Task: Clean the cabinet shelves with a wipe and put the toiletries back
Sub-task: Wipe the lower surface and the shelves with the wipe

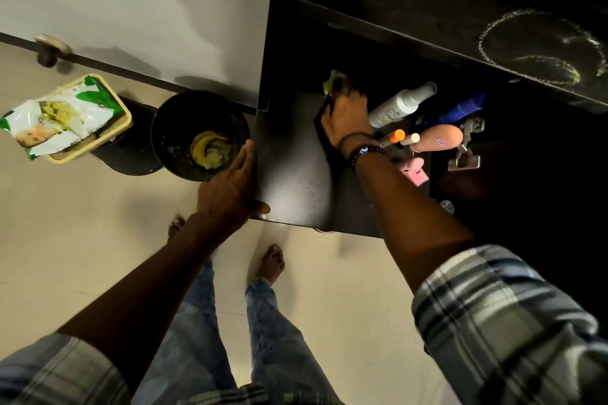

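While the left hand (227, 187) lies spread on the edge of the dark panel (292, 168), the right hand (347, 118) grips a wipe (334, 80) beside the white bottle (399, 105), label unreadable

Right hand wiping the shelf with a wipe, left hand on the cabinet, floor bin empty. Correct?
One thing is off: the bin isn't empty. The head view shows a banana peel and crumpled scraps in it. The rest holds: the right hand holds the wipe down on the shelf, and the left hand rests on the cabinet.
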### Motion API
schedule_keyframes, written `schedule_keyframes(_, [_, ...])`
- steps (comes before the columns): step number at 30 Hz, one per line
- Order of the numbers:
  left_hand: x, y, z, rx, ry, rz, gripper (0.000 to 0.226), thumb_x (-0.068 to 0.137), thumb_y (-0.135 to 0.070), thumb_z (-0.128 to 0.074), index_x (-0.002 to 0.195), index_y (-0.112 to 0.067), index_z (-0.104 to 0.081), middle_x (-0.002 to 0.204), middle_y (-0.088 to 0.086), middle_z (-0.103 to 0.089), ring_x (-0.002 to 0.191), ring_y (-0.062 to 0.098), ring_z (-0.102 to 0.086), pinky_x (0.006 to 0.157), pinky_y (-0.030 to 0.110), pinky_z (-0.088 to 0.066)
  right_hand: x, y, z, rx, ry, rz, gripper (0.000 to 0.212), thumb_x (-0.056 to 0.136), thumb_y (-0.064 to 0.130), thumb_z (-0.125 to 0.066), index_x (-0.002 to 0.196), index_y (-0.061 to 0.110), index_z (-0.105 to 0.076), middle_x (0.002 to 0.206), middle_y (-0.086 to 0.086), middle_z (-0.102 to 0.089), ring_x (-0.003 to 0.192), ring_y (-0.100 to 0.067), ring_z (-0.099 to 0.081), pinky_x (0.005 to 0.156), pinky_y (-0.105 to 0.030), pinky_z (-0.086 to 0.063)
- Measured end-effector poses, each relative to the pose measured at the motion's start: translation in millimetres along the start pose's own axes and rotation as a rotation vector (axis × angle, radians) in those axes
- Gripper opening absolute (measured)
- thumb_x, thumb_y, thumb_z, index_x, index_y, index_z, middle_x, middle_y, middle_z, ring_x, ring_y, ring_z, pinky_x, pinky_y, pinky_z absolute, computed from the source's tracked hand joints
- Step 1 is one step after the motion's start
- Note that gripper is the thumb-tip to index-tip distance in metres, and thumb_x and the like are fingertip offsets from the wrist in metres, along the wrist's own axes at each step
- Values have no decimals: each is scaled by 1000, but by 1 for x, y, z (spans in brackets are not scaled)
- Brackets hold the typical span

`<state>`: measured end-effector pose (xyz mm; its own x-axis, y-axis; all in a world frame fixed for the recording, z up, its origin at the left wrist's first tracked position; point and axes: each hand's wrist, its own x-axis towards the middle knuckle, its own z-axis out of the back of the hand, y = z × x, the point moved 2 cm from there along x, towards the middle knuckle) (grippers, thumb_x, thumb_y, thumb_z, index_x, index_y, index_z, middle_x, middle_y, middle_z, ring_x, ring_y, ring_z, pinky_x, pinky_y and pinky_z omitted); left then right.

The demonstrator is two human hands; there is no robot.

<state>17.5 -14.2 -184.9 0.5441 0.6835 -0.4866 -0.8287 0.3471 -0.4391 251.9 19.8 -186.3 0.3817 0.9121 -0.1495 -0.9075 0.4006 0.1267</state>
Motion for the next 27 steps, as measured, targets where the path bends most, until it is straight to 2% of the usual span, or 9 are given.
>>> schedule_keyframes(3, [0,0,2,3,10,8,119,73,-39,-77,150,-17,11,159,5,-7,126,35,-46,92,42,-47,-8,34,-8,-14,33,91,51,84,14,-43,134,0,-44,130,-26,-47,121,-39,-43,108,-42,-27])
schedule_keyframes(6, [-1,0,2,-8,-13,2,118,72,-40,-78,150,-18,7,159,2,-9,126,36,-46,90,42,-46,-64,67,-33,108,33,197,41,86,20,-43,124,10,-57,127,-13,-55,120,-29,-51,106,-42,-40])
schedule_keyframes(8, [-1,1,0,1,-27,-16,118,71,-39,-79,151,-16,5,158,6,-16,122,37,-50,85,42,-48,-117,75,-42,158,37,252,46,86,21,-49,130,11,-55,132,-10,-56,125,-27,-51,105,-37,-44])
schedule_keyframes(10, [-1,3,-2,-23,-44,-49,122,68,-39,-81,151,-16,5,157,8,-20,122,38,-50,86,42,-48,-160,62,-47,229,72,186,53,80,13,-60,132,5,-52,132,-17,-55,126,-33,-48,103,-38,-45])
schedule_keyframes(13, [-1,4,-1,-71,-30,-38,122,69,-38,-81,150,-19,9,158,6,-14,132,35,-40,96,43,-43,-188,29,-46,132,-26,98,52,80,8,-47,131,3,-52,126,-21,-56,118,-35,-48,100,-42,-46])
schedule_keyframes(17, [-2,4,0,-119,-19,-48,118,73,-33,-79,150,-17,9,159,5,-9,137,33,-32,104,41,-38,-140,5,-29,92,-96,-17,49,72,5,-51,122,4,-52,110,-22,-56,97,-29,-40,84,-38,-41])
schedule_keyframes(20, [-2,11,-3,-339,8,-86,114,74,-20,-79,150,-17,5,158,5,-14,139,28,-28,109,42,-37,-84,19,-18,92,-33,-95,55,77,11,-57,131,4,-46,130,-20,-43,109,-34,-40,94,-39,-40])
schedule_keyframes(23, [-5,23,-6,-691,-9,-31,81,87,-18,-65,151,-21,-15,150,-5,-30,127,16,-42,98,36,-46,-67,55,-25,188,-9,-37,49,80,7,-50,129,8,-51,133,-16,-43,107,-29,-42,95,-34,-41])
schedule_keyframes(27, [-16,43,-11,-839,-187,76,42,100,-29,-42,141,-18,-40,137,7,-51,122,17,-52,96,36,-45,-141,96,-46,249,-11,197,46,79,1,-60,125,8,-58,128,-15,-57,114,-34,-53,97,-40,-45])
